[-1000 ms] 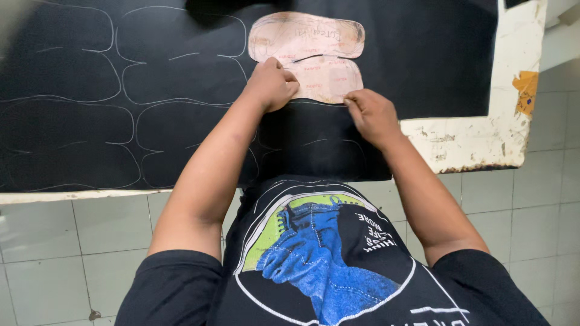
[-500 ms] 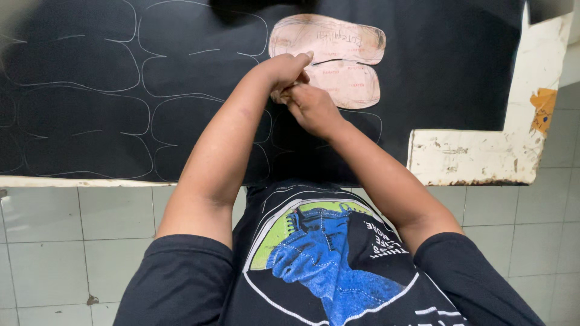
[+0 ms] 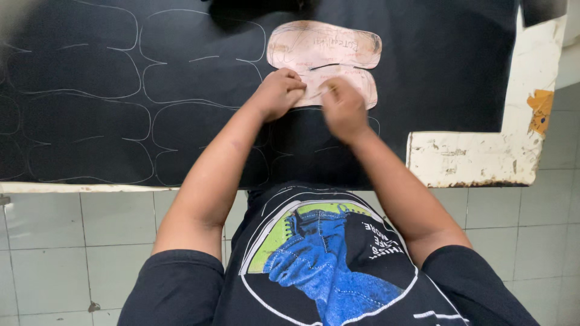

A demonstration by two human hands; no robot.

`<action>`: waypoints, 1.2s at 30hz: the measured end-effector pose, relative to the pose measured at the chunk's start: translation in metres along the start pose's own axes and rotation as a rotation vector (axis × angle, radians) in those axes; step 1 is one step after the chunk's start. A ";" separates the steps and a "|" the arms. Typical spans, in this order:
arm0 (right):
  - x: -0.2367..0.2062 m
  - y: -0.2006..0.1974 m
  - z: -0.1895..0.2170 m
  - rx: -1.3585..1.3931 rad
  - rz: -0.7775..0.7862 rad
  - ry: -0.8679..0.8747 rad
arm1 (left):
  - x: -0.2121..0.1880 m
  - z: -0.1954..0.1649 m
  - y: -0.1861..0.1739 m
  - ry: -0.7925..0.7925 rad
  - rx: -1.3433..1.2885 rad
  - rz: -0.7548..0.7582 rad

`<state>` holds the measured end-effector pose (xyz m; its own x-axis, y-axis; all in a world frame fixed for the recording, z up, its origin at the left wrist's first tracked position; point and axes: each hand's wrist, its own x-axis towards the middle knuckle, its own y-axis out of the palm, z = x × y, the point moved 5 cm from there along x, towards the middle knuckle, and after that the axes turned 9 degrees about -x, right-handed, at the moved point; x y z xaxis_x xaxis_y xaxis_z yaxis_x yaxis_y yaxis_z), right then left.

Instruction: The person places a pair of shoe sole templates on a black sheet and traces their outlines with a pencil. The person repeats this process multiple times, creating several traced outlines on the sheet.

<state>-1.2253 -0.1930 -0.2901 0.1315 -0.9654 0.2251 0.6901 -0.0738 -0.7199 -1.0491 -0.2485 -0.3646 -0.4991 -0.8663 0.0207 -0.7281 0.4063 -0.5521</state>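
A pinkish-brown cardboard template (image 3: 326, 51), shaped like two stacked rounded pieces, lies on a large black sheet (image 3: 181, 139) covered in white traced outlines. My left hand (image 3: 278, 92) rests with curled fingers on the template's lower left edge and presses it down. Just to its right, my right hand (image 3: 342, 107) sits at the template's lower edge, fingers curled and blurred by motion. Whether it holds a marking tool cannot be made out.
The sheet covers a worn white table (image 3: 477, 157) with chipped paint and an orange patch (image 3: 541, 108) at the right. Pale floor tiles (image 3: 72, 247) show below the table edge. A dark object (image 3: 254, 9) lies at the sheet's far edge.
A second ago my hands lay apart on the template. They then came together at its lower edge, and my right hand has now shifted slightly right of the left.
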 end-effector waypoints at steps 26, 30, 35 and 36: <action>0.043 -0.008 -0.103 -0.012 -0.160 0.093 | -0.027 -0.015 -0.011 -0.033 -0.041 -0.163; 0.012 -0.018 -0.134 -0.252 -0.230 0.231 | -0.026 -0.006 -0.014 -0.033 -0.084 -0.151; -0.010 -0.008 -0.144 0.060 -0.015 0.704 | -0.024 0.009 -0.020 -0.120 -0.127 -0.112; -0.010 -0.005 -0.141 0.153 0.008 0.749 | -0.025 0.008 -0.023 -0.078 -0.134 -0.130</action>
<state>-1.3308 -0.2178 -0.3810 -0.3433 -0.8815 -0.3241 0.7890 -0.0836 -0.6086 -1.0162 -0.2388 -0.3588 -0.3628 -0.9317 0.0174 -0.8427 0.3200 -0.4329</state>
